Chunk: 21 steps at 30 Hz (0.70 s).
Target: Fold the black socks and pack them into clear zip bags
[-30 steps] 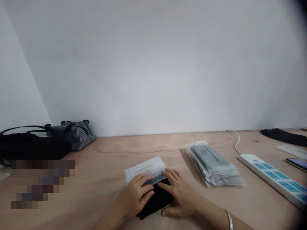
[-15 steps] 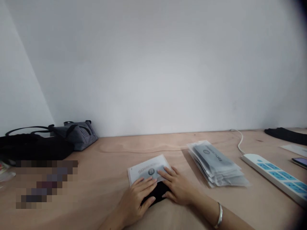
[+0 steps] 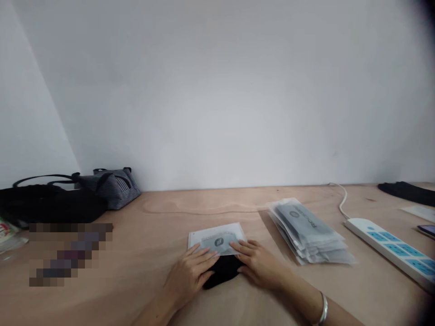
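Observation:
A frosted translucent plastic bag (image 3: 212, 232) with a printed logo lies flat on the table in front of me. A piece of black fabric (image 3: 222, 271) sticks out of its near edge, and a grey patch shows through the plastic. My left hand (image 3: 192, 274) rests on the left side of the bag and fabric, fingers stretched out flat. Over the right side lies my right hand (image 3: 260, 265), its fingers extended across the bag's near edge and its thumb by the fabric. A silvery bangle (image 3: 323, 308) circles the right wrist.
A pile of similar filled bags (image 3: 309, 235) lies to the right. Beyond it are a white power strip (image 3: 387, 246), a phone (image 3: 426, 230) and dark fabric (image 3: 406, 192). A striped bag (image 3: 120, 188) and a black bag (image 3: 50, 203) stand at the left, near the wall.
The plastic bag has turned slightly and lies straighter, and more grey shows through it. Both hands have shifted a little to the right in view, still on the bag and fabric.

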Tool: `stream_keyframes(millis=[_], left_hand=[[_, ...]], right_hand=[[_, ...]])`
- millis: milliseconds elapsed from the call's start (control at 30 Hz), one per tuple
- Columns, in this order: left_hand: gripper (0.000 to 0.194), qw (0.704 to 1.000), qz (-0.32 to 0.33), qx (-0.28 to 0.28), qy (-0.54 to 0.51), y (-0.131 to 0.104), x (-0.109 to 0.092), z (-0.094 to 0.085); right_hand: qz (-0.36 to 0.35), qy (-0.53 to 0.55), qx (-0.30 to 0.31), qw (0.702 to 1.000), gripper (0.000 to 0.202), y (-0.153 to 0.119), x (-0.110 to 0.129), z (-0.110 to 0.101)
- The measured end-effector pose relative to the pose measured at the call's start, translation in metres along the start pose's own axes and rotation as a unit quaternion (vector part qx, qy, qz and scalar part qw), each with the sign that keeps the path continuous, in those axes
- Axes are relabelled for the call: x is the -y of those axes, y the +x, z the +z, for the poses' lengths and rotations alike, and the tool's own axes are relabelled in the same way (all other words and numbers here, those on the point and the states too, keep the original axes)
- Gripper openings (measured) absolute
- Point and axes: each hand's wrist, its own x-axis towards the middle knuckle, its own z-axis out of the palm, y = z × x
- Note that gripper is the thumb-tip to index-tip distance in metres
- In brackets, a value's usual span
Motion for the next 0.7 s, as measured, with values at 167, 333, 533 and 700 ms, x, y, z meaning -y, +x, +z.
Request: stream_keyframes(millis=[167,333,533,700], left_hand=[[0.057,1.0,0.025,0.018,-0.008,-0.002,-0.002,-0.009],[0.05,0.998,0.049,0.026,0.018,-0.005,-0.002,-0.01],[0.034,0.996,0.061,-0.064,0.029,0.0,-0.004,0.0],[0.026,0.992,-0.003,-0.127,-0.007,-0.001,-0.011,0.005]], right_hand=[[-0.003,0.001,-0.022,1.0,0.038,-0.002,0.001,-0.004],[-0.02,0.012,0.001,1.0,0.045,-0.006,-0.001,-0.006],[-0.027,-0.018,-0.054,0.998,0.032,-0.002,-0.004,0.008],[-0.032,-0.039,-0.147,0.988,0.022,0.001,-0.01,0.017]])
